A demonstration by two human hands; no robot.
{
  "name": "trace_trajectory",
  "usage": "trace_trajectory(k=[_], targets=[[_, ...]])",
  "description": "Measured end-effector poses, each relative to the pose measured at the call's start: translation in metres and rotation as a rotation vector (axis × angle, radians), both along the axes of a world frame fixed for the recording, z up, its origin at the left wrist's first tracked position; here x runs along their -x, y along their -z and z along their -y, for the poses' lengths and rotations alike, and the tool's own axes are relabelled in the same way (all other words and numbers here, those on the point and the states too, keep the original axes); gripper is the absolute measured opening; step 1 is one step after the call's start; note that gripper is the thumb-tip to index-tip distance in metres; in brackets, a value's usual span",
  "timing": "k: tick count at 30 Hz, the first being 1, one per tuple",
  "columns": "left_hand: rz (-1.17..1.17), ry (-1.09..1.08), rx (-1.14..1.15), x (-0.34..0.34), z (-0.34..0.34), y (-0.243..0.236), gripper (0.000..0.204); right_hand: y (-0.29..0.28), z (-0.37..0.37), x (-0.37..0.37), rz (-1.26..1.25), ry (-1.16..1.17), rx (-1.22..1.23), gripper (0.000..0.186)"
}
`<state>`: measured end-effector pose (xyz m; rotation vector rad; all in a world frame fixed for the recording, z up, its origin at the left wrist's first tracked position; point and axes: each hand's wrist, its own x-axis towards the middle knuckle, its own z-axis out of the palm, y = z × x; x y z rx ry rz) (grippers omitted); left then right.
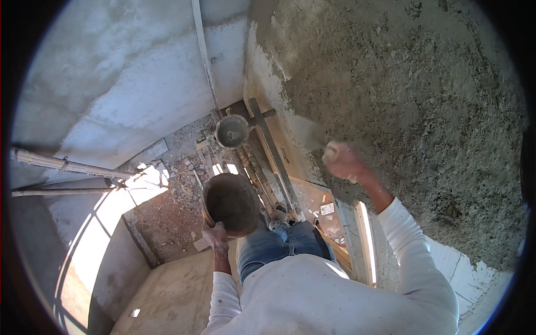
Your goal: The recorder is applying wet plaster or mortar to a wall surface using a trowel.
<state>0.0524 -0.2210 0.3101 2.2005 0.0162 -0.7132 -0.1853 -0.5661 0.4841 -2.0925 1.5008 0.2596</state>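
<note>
My left hand (216, 234) grips the near left rim of a dark round mortar bucket (245, 228). The bucket is tilted in front of my legs, and its inside looks dark grey. My raised right hand (344, 162) is closed around the handle of a trowel (307, 132), whose blade is smeared by motion. The blade points left, close to the wall (413, 111) on my right. Rough grey mortar covers most of this wall. Whether the blade touches it, I cannot tell.
Another bucket (221, 139) stands by the far corner, with a grey tool or lump inside. A long plank (272, 151) leans beside the right wall. Rubble (181, 178) litters the floor. Poles (72, 164) extend from the left, and a straight batten (203, 47) rises along the far wall.
</note>
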Motion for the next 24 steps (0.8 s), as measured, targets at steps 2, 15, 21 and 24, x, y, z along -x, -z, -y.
trace_trajectory(k=[2,15,21,24], targets=[[-0.042,0.171,0.024,0.007,0.032,-0.005,0.043,0.047,-0.063,0.01,-0.01,-0.284,-0.151,0.031],[0.307,0.908,0.35,0.092,0.159,-0.118,0.069,0.083,-0.142,0.035,-0.04,-0.272,0.255,0.021],[0.298,1.024,0.322,0.099,0.164,-0.122,0.067,0.052,-0.136,0.05,-0.029,-0.039,0.322,0.011],[0.136,1.019,0.221,0.101,0.17,-0.126,0.064,0.078,-0.154,0.042,0.028,-0.075,0.344,0.015]])
